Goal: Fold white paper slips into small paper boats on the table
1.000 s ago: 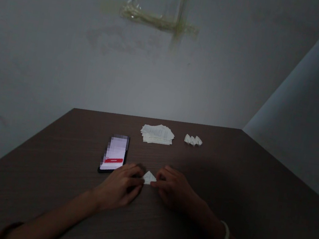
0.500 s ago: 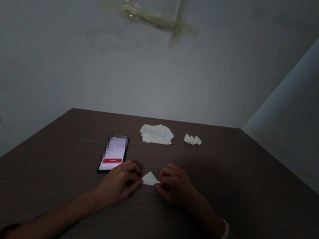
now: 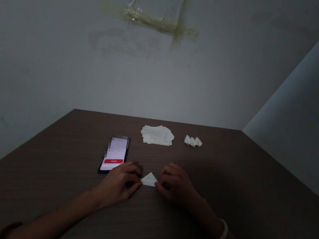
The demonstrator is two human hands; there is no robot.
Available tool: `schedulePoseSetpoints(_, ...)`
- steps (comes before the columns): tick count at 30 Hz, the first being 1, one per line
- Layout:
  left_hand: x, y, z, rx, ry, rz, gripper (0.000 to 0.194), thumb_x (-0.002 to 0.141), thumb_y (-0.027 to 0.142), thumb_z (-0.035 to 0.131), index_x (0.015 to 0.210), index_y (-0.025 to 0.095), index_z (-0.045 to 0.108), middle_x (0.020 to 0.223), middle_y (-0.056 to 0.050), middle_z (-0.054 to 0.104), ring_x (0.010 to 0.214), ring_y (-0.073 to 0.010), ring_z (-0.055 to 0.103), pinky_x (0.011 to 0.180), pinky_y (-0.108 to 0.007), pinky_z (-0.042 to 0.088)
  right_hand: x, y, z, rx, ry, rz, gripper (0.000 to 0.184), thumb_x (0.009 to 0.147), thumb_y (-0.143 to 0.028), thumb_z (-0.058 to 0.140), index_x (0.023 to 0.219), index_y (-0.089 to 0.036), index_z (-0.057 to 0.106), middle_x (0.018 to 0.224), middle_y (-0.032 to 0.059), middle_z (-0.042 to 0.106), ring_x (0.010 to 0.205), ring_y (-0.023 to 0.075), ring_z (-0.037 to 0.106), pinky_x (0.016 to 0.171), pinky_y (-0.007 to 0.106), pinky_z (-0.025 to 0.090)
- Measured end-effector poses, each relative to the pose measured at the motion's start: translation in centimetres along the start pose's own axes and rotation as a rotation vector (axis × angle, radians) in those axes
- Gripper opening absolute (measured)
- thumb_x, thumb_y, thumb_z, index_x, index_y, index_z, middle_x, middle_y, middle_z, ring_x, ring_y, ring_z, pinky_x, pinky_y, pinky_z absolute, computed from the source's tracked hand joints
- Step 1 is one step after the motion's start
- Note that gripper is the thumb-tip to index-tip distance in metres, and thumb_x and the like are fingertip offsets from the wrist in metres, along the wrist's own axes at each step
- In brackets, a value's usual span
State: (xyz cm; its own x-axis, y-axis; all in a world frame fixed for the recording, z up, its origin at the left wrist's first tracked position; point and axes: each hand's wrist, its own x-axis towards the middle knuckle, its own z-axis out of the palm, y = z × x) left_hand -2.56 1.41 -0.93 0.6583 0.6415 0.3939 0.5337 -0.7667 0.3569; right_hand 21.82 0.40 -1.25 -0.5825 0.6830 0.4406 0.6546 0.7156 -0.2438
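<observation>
White and flat, a folded paper triangle [image 3: 150, 179] lies between your hands on the brown, wood-grained table [image 3: 141, 230], its peak pointing away from you. Your hands are apart: your left hand [image 3: 121, 180] curls its fingers at one corner, your right hand [image 3: 175, 184] at the other; whether either pinches, I cannot tell. Just beyond your left hand lies a glossy, black-edged phone [image 3: 116, 151]. Farther out are ragged-edged printed sheets [image 3: 157, 136] and, beyond your right hand, small angular paper pieces [image 3: 193, 142].
</observation>
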Motion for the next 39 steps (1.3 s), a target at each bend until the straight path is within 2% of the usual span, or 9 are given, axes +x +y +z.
schedulePoseSetpoints(2,0.1,0.1,0.0,-0.017,-0.005,-0.011,0.017,0.085,0.018,0.057,0.077,0.018,0.072,0.095,-0.006,0.066,0.09,-0.0213,0.057,0.079,-0.035,0.047,0.4,0.0,0.3,0.005,-0.002,0.048,0.01,0.08,-0.028,0.066,0.079,-0.018,0.065,0.097,0.0058,0.061,0.09,0.0203,0.05,0.081,0.035,0.039)
schedulePoseSetpoints(5,0.2,0.1,-0.1,-0.033,-0.005,-0.02,0.016,0.084,0.018,0.057,0.077,0.018,0.072,0.094,-0.006,0.066,0.09,-0.0212,0.057,0.079,-0.035,0.047,0.8,-0.1,0.5,0.003,-0.036,0.091,0.028,0.08,-0.032,0.066,0.106,-0.02,0.064,0.116,0.0096,0.056,0.102,0.024,0.049,0.088,0.04,0.039)
schedulePoseSetpoints(8,0.2,0.0,0.0,-0.04,-0.005,-0.024,0.014,0.083,0.017,0.058,0.079,0.018,0.07,0.094,-0.006,0.065,0.089,-0.0211,0.057,0.079,-0.036,0.047,0.9,-0.3,0.4,0.013,-0.092,0.088,0.037,0.081,-0.033,0.064,0.116,-0.021,0.061,0.123,0.0109,0.053,0.107,0.0256,0.047,0.09,0.042,0.038)
schedulePoseSetpoints(14,0.0,0.0,0.2,-0.033,-0.018,-0.042,0.011,0.083,0.016,0.057,0.084,0.019,0.068,0.095,-0.005,0.064,0.093,-0.0214,0.056,0.083,-0.036,0.046,1.2,-0.8,-0.2,0.069,-0.121,0.105,0.028,0.078,-0.027,0.066,0.105,-0.02,0.063,0.118,0.0091,0.053,0.106,0.0253,0.047,0.091,0.041,0.038)
schedulePoseSetpoints(21,0.0,0.2,0.1,0.002,-0.036,-0.088,0.022,0.084,0.021,0.059,0.105,0.018,0.063,0.107,-0.007,0.061,0.1,-0.0234,0.054,0.089,-0.039,0.044,1.2,-0.7,0.0,0.173,-0.069,0.139,0.034,0.069,-0.019,0.071,0.099,-0.019,0.055,0.106,0.0064,0.056,0.099,0.023,0.048,0.087,0.037,0.038)
schedulePoseSetpoints(30,0.2,0.6,-0.3,-0.103,-0.061,-0.066,0.016,0.083,0.018,0.058,0.099,0.019,0.062,0.106,-0.007,0.059,0.102,-0.0231,0.053,0.091,-0.039,0.042,0.9,-1.0,0.0,0.231,-0.053,0.074,0.027,0.072,-0.013,0.066,0.094,-0.019,0.051,0.095,0.0042,0.059,0.088,0.02,0.051,0.08,0.033,0.039)
schedulePoseSetpoints(39,0.4,0.2,0.1,-0.127,-0.047,-0.096,0.01,0.082,0.01,0.054,0.081,0.018,0.06,0.082,-0.003,0.06,0.082,-0.019,0.055,0.077,-0.033,0.043,0.9,-1.0,0.2,0.197,-0.016,0.084,0.013,0.079,-0.02,0.064,0.088,-0.018,0.054,0.084,0.0036,0.06,0.079,0.0183,0.05,0.073,0.03,0.039)
